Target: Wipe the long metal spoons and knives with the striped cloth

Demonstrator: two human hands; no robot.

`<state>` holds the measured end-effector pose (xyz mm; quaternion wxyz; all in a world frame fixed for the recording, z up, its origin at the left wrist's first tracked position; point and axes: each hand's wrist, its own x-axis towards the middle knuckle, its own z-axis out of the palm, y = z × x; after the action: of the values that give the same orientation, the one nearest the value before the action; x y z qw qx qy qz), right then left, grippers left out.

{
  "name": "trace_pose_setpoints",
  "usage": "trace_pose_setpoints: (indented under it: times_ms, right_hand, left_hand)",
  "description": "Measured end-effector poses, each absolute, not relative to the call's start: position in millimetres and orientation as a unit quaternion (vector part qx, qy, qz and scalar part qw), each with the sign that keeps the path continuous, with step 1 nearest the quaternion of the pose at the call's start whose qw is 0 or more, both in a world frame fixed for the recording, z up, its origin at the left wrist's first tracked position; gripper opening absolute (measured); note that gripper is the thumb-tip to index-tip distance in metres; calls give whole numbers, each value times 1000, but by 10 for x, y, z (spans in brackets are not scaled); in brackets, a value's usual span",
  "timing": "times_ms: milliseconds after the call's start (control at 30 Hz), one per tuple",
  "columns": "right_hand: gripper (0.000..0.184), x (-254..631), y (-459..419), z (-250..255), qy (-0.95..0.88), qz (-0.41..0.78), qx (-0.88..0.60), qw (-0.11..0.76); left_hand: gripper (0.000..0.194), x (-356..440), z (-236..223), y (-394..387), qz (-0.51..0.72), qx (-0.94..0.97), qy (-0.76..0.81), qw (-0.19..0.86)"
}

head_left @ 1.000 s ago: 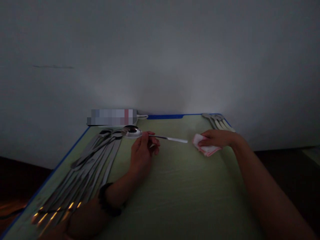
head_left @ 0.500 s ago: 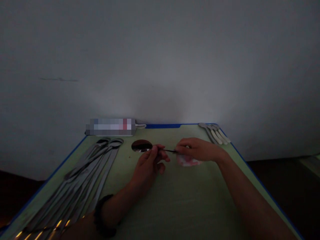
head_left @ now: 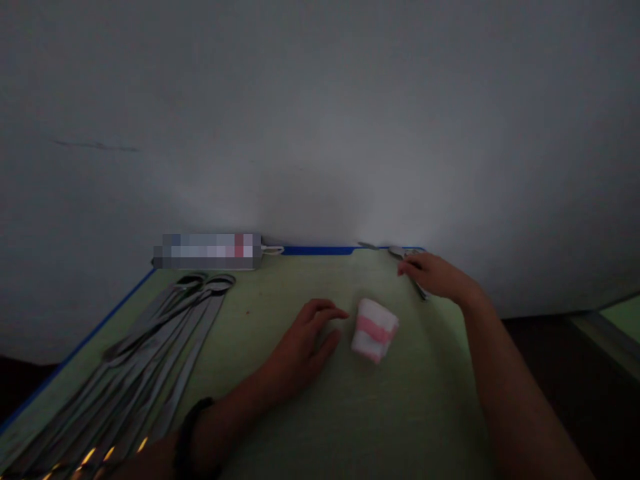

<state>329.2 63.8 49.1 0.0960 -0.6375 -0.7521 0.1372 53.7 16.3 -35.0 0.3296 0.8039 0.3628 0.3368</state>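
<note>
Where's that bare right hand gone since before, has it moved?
Yes: the right hand moved right and toward the grey wall, judged against the blue strip on the pale-green table.

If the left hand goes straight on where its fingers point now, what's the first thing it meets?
Most likely the folded white-and-pink cloth, just past the fingertips of the left hand. Depth is unclear from this view, so a raised hand might pass over it.

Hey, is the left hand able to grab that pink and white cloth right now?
Probably yes. The left hand is open, just beside the cloth, and nothing seems to lie between them. The right hand is farther back.
</note>
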Motion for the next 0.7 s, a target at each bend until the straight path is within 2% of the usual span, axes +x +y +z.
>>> trace_pose_setpoints:
  times_ms: [100, 167, 367, 500, 567, 700]
  right_hand:
    - [28, 3335, 688, 347, -723, 131, -678, -22]
    - [30, 3309, 720, 252, -702, 123, -700, -54]
    - [36, 3214, 758, 86, -661, 94, -743, -50]
    - [52, 3185, 780, 36, -670, 42, -740, 24]
    - [50, 3183, 799, 13, -674, 24, -738, 40]
    - [42, 3184, 824, -32, -668, 28, -743, 12]
  left_hand:
    - [41, 534, -365, 140, 291, 857, 320, 280]
    - [46, 530, -370, 130, 260, 875, 314, 261]
    - [47, 526, -398, 128, 236, 884, 327, 236]
    - [43, 528, -414, 142, 228, 891, 322, 223]
    - [40, 528, -420, 149, 226, 894, 322, 216]
    - [35, 523, -426, 148, 212, 897, 328, 208]
